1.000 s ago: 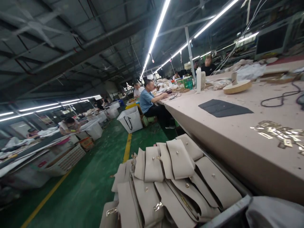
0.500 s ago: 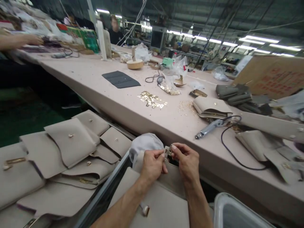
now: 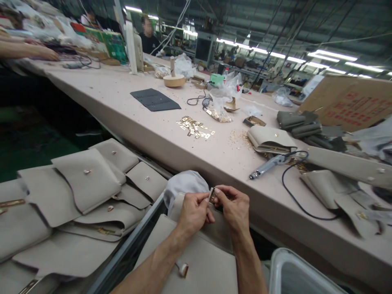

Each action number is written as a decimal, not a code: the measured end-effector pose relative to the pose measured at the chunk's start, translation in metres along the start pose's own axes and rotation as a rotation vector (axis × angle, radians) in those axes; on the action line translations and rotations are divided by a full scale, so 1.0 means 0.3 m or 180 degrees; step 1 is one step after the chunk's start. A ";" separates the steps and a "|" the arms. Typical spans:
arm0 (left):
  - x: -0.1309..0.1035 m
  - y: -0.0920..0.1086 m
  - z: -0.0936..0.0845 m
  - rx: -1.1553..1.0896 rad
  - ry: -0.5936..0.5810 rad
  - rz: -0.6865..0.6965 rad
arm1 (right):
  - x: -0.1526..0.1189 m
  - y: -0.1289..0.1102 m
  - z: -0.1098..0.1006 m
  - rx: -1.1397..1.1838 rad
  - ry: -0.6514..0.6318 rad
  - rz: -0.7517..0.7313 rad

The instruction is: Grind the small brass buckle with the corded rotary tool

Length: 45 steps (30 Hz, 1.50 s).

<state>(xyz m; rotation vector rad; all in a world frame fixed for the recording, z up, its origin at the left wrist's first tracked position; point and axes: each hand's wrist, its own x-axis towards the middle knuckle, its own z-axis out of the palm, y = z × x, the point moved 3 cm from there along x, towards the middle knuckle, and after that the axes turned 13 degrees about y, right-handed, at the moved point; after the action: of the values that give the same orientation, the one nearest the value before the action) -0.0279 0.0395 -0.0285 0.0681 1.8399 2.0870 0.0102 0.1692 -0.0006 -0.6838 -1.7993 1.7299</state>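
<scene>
A greyish-beige leather bag lies in front of me, a metal-and-white turn lock on its front. Near its far edge both hands come together at a narrow leather tab. My left hand is closed, pinching the tab from the left. Between thumb and fingers, my right hand pinches a small gold metal clasp plate that stands on edge against the tab end. Fingers hide part of the clasp, so I cannot tell whether it is fastened.
Similar bags are piled at left. On the table are gold plates, a dark sheet, an electric screwdriver with a cord and another bag. A plastic bin stands at lower right. Another person's hand works far left.
My right hand has turned the clasp plate from facing me to nearly edge-on and brought it closer to my left fingers. The view has shifted slightly. At far left, the other person's hand has moved.
</scene>
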 end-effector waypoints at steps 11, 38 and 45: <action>-0.016 0.016 0.002 -0.0034 -0.0015 0.0062 | -0.003 0.005 -0.003 -0.0168 0.0076 0.0024; -0.025 0.013 -0.003 -0.0145 0.0011 0.0182 | -0.020 -0.018 -0.008 -0.0543 -0.0189 -0.0581; -0.028 0.014 -0.008 -0.0097 0.0045 0.0276 | -0.019 -0.016 -0.007 -0.0555 -0.0158 -0.0622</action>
<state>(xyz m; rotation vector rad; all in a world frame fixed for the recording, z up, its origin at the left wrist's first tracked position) -0.0216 0.0344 -0.0230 0.1281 1.8434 2.1789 0.0158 0.1666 0.0040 -0.5181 -1.9968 1.4871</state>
